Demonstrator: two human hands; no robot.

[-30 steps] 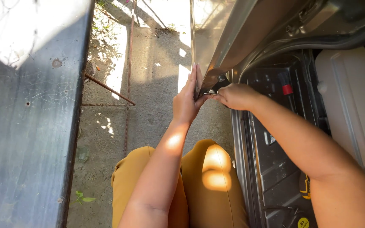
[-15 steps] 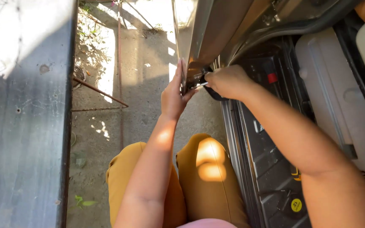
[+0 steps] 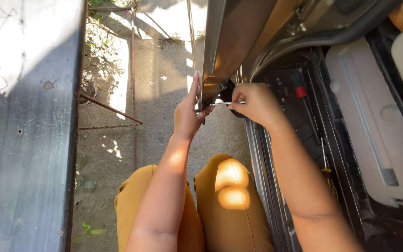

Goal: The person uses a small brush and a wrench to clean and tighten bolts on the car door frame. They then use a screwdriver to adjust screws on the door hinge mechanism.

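Head view shows the right hand [image 3: 253, 102] now wrapped around a screwdriver handle, its thin metal shaft [image 3: 227, 103] newly visible and pointing at the lower edge of the open car door [image 3: 220, 56]. A second ago both hands hid it. The left hand [image 3: 187, 114], fingers pressed together, braces the door's edge, steadying the work.

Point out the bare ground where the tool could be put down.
Bare concrete lies between the rusty rods and the door edge, ahead of the knees. It is crowded at the door's lower corner, where the left hand and right hand meet with a thin metal tool; screwdrivers litter the car floor.
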